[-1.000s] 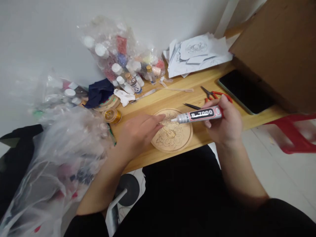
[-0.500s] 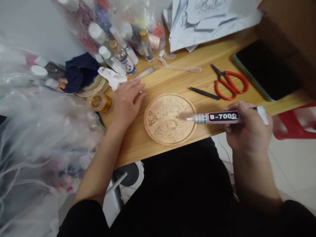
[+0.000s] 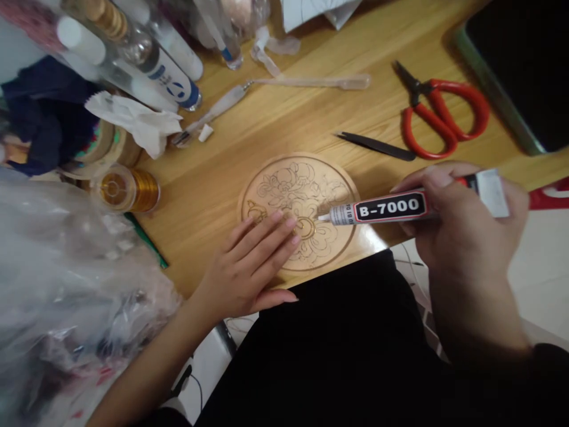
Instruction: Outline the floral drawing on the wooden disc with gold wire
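Note:
A round wooden plaque point(image 3: 288, 169) with a drawn flower pattern lies at the table's front edge. Gold wire point(image 3: 307, 236) outlines a ring at the flower's centre and a small figure at the left. My left hand point(image 3: 253, 261) rests flat on the plaque's lower left, fingers stretched out, covering part of the drawing. In my right hand point(image 3: 466, 219) is a tube of B-7000 glue point(image 3: 391, 207), held level. Its nozzle points left, over the drawing just right of the gold ring; whether it touches the wood I cannot tell.
Black tweezers point(image 3: 376, 146) and red-handled scissors point(image 3: 444, 112) lie behind the plaque, with a phone point(image 3: 524, 71) at the right. A spool of gold wire point(image 3: 128, 188), a crumpled tissue point(image 3: 137, 121), a plastic dropper point(image 3: 320, 82), a small white cap point(image 3: 205, 132) and bottles point(image 3: 171, 83) stand or lie leftward.
My left hand has come from the tabletop by the tissue onto the plaque. The glue tube's nozzle has moved further in over the drawing. The view has come closer.

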A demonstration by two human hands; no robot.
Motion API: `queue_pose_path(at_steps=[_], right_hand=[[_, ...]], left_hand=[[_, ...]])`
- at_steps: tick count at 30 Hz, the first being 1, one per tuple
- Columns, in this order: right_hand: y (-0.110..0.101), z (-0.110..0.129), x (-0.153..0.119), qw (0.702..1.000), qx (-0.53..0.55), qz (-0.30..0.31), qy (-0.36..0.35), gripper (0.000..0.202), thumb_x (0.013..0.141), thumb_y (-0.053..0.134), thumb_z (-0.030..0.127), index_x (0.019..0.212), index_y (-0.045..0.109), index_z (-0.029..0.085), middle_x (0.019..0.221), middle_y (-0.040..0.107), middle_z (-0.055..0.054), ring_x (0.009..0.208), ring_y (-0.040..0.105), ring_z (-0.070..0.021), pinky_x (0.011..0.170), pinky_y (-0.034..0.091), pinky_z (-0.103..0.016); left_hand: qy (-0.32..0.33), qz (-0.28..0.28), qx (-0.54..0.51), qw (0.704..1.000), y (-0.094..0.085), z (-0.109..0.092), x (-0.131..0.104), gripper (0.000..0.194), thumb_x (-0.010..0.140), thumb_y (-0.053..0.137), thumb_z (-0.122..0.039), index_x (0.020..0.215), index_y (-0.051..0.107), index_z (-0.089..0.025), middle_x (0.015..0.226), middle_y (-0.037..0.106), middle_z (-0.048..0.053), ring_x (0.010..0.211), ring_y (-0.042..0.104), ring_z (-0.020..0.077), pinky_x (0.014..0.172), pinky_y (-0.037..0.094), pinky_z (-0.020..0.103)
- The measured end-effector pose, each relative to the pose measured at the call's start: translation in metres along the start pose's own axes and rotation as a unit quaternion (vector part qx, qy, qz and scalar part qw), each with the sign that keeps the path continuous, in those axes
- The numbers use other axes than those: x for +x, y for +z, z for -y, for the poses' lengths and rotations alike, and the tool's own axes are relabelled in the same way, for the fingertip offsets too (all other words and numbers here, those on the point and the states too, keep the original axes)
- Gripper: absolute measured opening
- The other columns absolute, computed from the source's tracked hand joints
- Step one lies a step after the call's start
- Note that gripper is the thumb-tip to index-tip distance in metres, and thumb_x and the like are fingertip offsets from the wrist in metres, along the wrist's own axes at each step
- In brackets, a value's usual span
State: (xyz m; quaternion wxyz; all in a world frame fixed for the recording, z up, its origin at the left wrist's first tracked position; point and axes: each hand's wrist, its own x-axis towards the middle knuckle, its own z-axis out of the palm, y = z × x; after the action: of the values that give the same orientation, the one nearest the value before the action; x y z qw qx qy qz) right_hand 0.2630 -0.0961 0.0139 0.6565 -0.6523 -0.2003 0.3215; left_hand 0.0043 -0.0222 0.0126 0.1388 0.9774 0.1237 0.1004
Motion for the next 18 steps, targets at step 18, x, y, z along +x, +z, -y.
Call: queue_pose_path(at_steps=[18], right_hand=[[0.0007,-0.0006,-0.0018,1.0,-0.025,-0.013,-0.01,0.012,0.078,0.072,0.019,0.066,0.073,0.021,0.058,0.068,0.004,0.04,0.055,-0.007,0.035,0.04,-0.019]], left_hand=[[-0.013,0.013,-0.004,1.0,0.0011,-0.0002,0.0016,0.062,0.1,0.044,-0.058,0.142,0.049,-0.012,0.142,0.06,0.013,0.148,0.037,0.0286,0.123,0.028,0.045]])
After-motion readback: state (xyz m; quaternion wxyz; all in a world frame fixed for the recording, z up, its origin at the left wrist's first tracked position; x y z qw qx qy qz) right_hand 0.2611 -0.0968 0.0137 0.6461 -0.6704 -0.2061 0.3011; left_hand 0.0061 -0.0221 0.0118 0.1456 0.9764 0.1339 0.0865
